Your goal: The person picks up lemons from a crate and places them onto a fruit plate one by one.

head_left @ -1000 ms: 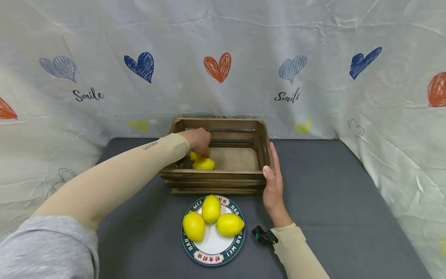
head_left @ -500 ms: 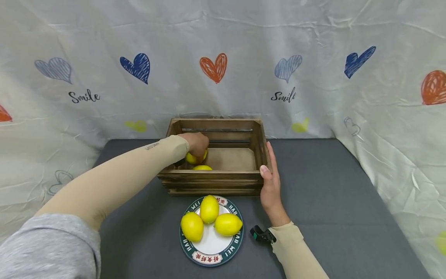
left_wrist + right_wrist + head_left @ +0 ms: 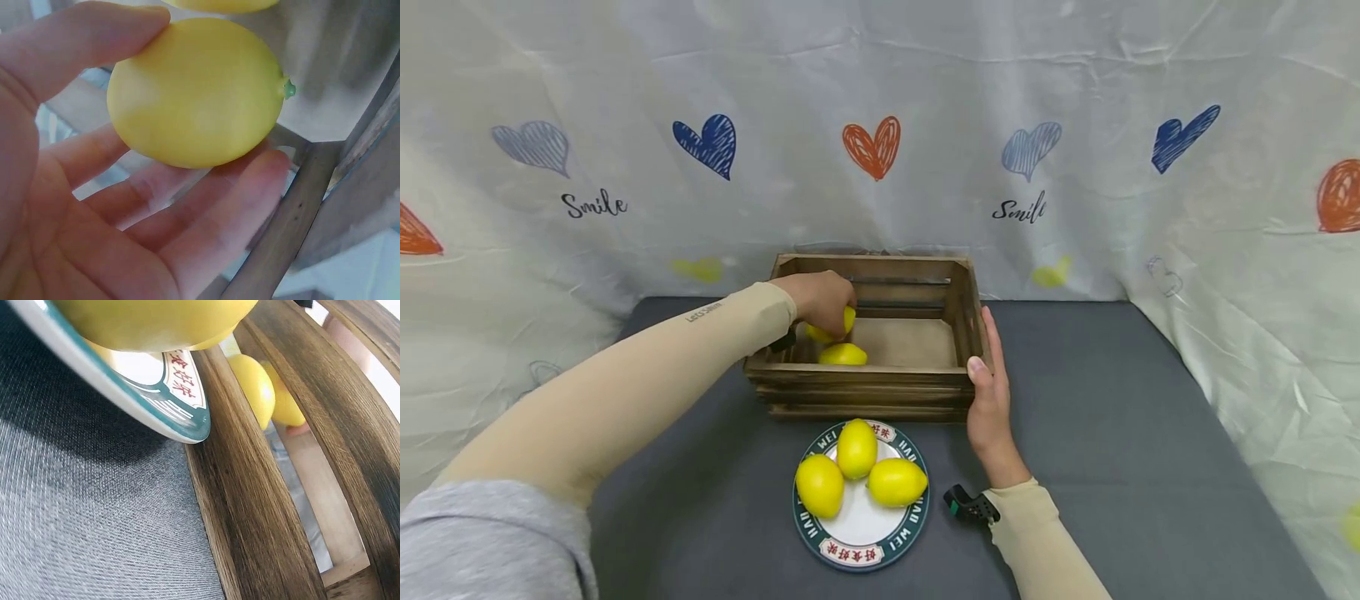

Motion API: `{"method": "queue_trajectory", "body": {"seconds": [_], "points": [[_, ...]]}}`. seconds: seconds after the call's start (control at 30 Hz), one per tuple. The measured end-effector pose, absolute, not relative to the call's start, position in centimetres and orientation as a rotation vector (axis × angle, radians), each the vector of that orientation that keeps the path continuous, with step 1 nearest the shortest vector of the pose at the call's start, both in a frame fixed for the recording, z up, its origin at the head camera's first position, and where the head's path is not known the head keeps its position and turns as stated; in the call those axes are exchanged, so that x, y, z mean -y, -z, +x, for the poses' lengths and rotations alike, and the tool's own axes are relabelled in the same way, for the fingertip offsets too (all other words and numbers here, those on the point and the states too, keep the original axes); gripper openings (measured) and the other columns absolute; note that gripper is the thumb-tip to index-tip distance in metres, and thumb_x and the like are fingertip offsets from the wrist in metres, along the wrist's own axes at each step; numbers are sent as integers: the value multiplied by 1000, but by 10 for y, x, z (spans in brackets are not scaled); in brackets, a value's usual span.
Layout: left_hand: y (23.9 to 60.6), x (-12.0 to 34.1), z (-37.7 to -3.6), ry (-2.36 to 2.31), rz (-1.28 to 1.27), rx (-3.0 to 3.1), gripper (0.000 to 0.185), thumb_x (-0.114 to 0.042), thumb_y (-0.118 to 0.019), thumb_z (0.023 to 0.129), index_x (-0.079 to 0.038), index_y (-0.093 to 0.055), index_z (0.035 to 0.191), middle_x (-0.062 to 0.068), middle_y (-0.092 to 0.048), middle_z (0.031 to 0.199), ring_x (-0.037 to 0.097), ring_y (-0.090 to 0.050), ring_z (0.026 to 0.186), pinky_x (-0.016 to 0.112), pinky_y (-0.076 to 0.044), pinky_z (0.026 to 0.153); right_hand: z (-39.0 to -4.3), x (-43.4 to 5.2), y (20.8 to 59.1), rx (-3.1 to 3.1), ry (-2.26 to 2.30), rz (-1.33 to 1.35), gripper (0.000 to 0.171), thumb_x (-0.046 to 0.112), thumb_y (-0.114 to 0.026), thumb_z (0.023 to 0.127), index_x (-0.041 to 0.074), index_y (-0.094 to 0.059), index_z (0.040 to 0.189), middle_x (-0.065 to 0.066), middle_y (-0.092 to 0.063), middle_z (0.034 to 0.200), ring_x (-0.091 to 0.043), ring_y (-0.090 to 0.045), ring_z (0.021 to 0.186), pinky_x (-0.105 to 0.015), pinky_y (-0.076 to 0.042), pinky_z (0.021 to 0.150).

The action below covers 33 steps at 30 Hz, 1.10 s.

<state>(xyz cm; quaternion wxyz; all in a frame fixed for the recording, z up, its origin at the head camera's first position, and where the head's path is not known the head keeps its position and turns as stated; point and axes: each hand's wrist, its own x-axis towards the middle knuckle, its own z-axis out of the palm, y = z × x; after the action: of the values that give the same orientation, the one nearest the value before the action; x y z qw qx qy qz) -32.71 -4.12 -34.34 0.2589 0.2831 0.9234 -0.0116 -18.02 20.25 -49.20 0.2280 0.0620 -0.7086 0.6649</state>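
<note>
1. Only the left wrist view shows the grip: the left hand (image 3: 69, 187) grasps a lemon (image 3: 197, 90) between thumb and fingers — inside the wooden crate (image 3: 865, 387).
2. Just below it lies a second lemon (image 3: 843, 356).
3. The right hand (image 3: 990, 400) rests flat, fingers straight, against the crate's side — beside a plate (image 3: 862, 542) holding three lemons (image 3: 859, 471).

Heart-print backdrop cloth (image 3: 880, 125), grey tablecloth (image 3: 1112, 433), black wrist strap (image 3: 967, 506)
</note>
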Motion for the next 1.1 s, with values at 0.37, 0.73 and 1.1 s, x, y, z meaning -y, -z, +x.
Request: {"method": "queue_trajectory", "body": {"seconds": [0.37,0.73,1.1], "points": [[313,38,-293,25,885,-2549,56,-26,-77,96,-12,-64,150,8,-71,128,25,-65,100,36,-60,87,-178,-209,494,1967,-1838,153,73,34,-41,100,42,-27,171,21,-20,179,-17,-13,168,-71,-3,130],[280,47,-258,-13,1031,-2581,55,-22,-79,94,-15,-66,147,6,-73,126,25,-66,100,36,-61,84,-178,-207,489,1941,-1856,173,73,34,-40,100,38,-28,172,18,-21,179,-19,-13,168,-68,-2,130],[255,47,-209,33,1114,-2577,60,-24,-80,94,-20,-62,152,7,-67,136,25,-65,108,36,-62,90,-180,-203,491,1936,-1866,194,72,33,-40,101,40,-28,171,19,-22,179,-16,-14,168,-66,-4,131]]}}
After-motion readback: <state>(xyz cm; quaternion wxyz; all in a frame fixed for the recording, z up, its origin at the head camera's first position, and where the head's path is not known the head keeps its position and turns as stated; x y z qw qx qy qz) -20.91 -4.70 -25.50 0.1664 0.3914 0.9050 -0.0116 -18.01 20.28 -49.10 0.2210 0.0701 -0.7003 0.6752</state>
